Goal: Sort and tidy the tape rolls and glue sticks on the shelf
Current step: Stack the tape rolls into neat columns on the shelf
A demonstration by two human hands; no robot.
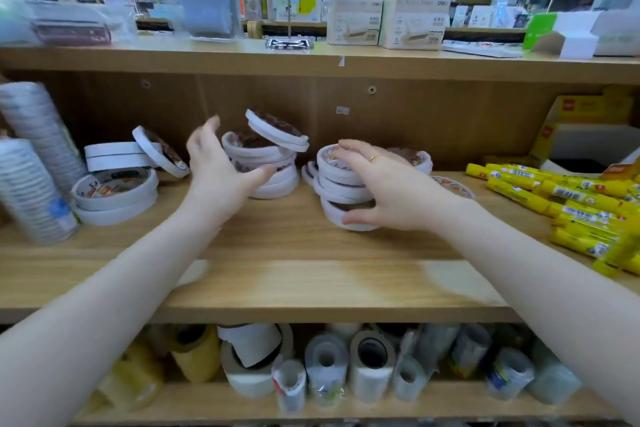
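White tape rolls stand in piles on a wooden shelf (277, 274). My right hand (384, 184) grips a leaning pile of white rolls (341, 184), fingers on top and thumb at the base. My left hand (216, 170) is spread open against the left side of the middle pile (273, 170), whose top roll (277, 130) tilts steeply. A third group of rolls (117, 180) sits further left, one leaning on edge. Yellow glue sticks (568, 198) lie heaped at the right end of the shelf.
Tall wrapped sleeves of tape (31, 163) lean at the far left. A yellow carton (585, 132) stands behind the glue sticks. The lower shelf holds several larger tape rolls (370, 360). Boxes (412, 22) sit on the top board.
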